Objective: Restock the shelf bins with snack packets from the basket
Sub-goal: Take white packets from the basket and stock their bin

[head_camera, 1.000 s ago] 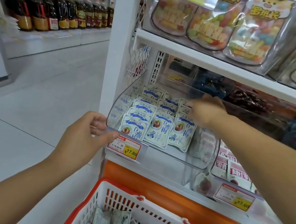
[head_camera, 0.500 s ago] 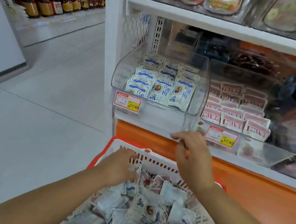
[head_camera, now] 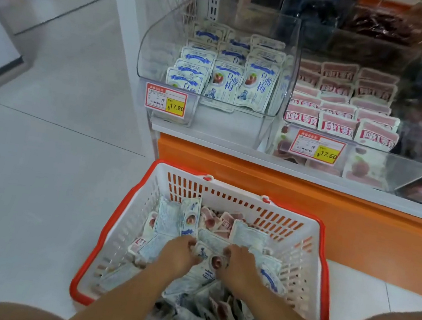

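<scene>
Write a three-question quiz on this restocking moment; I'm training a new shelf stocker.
1. True or false: the left hand and right hand are both down in the basket.
2. What price is marked on the bin of blue-and-white packets? A 17.60 B 17.80 C 16.80
3. Fill in: in the bins, pink packets lie to the ____ of the blue-and-white ones.
Key: 1 true; 2 B; 3 right.

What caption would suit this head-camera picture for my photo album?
Left hand and right hand grip a snack packet in the red basket, below the clear shelf bin of matching packets.
</scene>
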Motion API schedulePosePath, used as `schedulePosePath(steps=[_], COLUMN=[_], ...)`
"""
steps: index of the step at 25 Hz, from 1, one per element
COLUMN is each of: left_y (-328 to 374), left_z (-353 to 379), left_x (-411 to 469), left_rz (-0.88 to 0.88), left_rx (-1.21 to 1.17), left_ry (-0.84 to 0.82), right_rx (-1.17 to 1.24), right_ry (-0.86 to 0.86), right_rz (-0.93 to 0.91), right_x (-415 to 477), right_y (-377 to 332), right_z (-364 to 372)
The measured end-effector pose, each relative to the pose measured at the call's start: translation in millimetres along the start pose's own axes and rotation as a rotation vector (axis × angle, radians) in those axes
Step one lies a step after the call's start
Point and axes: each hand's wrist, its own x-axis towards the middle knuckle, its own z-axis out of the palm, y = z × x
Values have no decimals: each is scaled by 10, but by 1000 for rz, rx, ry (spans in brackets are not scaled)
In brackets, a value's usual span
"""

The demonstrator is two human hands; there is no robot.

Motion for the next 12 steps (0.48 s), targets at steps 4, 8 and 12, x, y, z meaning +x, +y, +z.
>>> schedulePosePath(steps=[4,8,12], left_y=[-40,-1,107], left_z=[-72,-343,-551], left_x=[16,-77,-220], left_rz=[18,-28,-67], left_rx=[-183,-744,-1194], left_ry=[-5,39,-12], right_rx=[33,970,1331], right_ry=[-36,-53,-206], right_rz=[-65,0,-68], right_x=[-21,-46,-123], right_y=[12,-135,-309], right_z=[-180,-489,-700])
